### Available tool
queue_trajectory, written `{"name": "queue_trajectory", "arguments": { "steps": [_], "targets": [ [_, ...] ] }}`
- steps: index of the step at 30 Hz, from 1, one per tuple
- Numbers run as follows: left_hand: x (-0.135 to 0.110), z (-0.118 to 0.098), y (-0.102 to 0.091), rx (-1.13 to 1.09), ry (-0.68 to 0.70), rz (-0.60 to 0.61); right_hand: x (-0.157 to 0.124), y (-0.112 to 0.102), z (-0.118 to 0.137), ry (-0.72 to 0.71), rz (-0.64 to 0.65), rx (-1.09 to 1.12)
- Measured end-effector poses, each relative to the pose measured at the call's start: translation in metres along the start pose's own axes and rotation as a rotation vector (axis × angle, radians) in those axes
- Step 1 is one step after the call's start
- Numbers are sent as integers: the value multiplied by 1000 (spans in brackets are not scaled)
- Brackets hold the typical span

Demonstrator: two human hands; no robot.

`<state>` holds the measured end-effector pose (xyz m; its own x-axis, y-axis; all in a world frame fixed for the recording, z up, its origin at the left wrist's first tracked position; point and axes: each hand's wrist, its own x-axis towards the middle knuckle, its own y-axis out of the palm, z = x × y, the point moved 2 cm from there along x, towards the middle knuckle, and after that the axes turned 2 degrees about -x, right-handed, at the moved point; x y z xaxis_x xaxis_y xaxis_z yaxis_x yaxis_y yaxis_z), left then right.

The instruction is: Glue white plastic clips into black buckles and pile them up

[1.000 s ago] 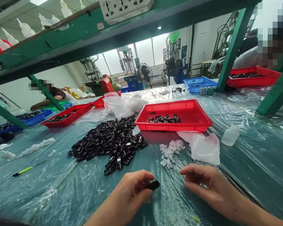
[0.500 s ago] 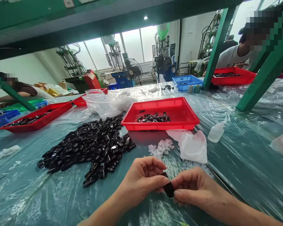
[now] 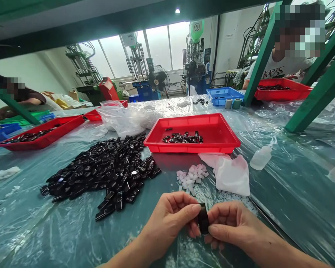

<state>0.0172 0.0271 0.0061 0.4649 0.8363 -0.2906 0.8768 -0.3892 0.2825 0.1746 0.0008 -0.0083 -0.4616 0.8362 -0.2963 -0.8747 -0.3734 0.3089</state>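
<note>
My left hand and my right hand meet low in the view, pinching a small glossy black block upright between their fingertips. Fingers hide part of the block. Just beyond my hands lies a small heap of whitish-pink pieces, next to a crumpled white cloth. A large loose pile of similar black blocks spreads to the left of my hands. Behind them stands a red plastic tray holding a few black blocks.
Clear plastic sheeting covers the table. A plastic bottle, a blue tray and tape rolls stand beyond. Green shelf legs rise from the table. A co-worker sits far right, another far left.
My right hand has closed in and joined my left on the black block, which now stands upright between them. The view has tilted slightly and shifted.
</note>
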Motion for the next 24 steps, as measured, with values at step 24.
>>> {"name": "queue_trajectory", "arguments": {
  "steps": [24],
  "targets": [
    [-7,2,-1,390,257,-143,-7,-121,62,-744,-1476,-783]
  ]
}}
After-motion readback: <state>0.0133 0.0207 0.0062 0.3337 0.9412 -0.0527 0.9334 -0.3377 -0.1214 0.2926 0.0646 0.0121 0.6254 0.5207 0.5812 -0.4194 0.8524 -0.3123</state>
